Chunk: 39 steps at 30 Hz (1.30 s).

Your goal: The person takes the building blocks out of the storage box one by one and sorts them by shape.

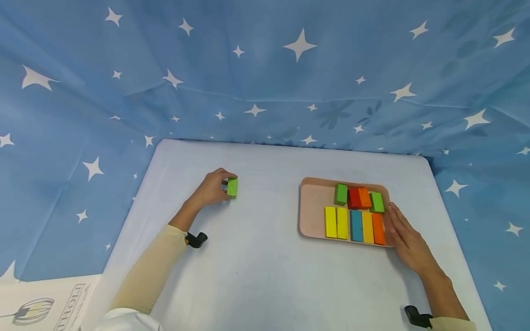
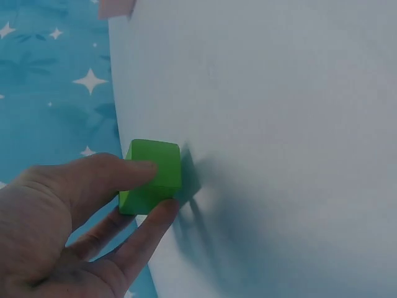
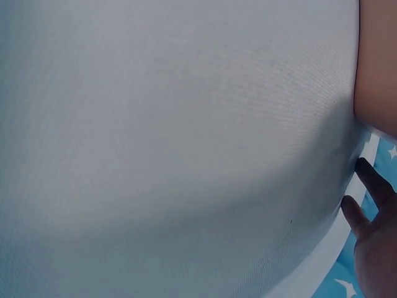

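Observation:
My left hand [image 1: 212, 187] pinches a green block [image 1: 232, 188] over the left part of the white table. In the left wrist view, thumb and fingertips grip this green block [image 2: 155, 171], and its shadow falls on the cloth beside it. A pink tray [image 1: 311, 220] stands to the right, holding several coloured blocks. My right hand [image 1: 407, 241] lies along the tray's right end, fingers extended, at or against its rim. The right wrist view catches only part of that hand [image 3: 375, 248] near the tray's side [image 3: 378, 68].
Inside the tray, a back row has a green block [image 1: 341, 194], red, orange and another green. Two yellow blocks [image 1: 336, 223] and a blue, amber and orange group form the front row. A starry blue curtain [image 1: 265, 69] rises behind the table; printed cloth [image 1: 45, 303] lies lower left.

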Available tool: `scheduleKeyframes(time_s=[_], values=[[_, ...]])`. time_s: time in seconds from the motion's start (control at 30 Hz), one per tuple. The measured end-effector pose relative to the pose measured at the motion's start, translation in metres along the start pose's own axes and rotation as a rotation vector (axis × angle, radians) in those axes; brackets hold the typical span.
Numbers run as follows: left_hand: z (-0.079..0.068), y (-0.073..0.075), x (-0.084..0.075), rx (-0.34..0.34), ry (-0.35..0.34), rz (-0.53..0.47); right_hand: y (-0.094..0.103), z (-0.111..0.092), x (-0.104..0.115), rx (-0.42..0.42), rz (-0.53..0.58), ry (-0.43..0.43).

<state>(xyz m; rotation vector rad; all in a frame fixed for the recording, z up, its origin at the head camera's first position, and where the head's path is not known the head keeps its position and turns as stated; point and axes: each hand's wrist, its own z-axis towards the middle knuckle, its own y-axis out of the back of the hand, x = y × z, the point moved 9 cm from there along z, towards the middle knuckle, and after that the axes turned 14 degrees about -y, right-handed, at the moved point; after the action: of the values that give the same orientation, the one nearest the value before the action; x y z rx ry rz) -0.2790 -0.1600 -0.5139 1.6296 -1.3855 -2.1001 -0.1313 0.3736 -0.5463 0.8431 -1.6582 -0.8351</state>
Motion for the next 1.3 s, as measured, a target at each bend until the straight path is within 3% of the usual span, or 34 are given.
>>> scheduleKeyframes(time_s=[0.47, 1.3], values=[[-0.01, 0.001, 0.024, 0.02, 0.061, -0.02, 0.003, 0.001, -0.005, -0.002, 0.0, -0.009], [-0.016, 0.01, 0.033, 0.008, 0.106, -0.013, 0.001, 0.002, -0.002, -0.019, 0.021, 0.014]])
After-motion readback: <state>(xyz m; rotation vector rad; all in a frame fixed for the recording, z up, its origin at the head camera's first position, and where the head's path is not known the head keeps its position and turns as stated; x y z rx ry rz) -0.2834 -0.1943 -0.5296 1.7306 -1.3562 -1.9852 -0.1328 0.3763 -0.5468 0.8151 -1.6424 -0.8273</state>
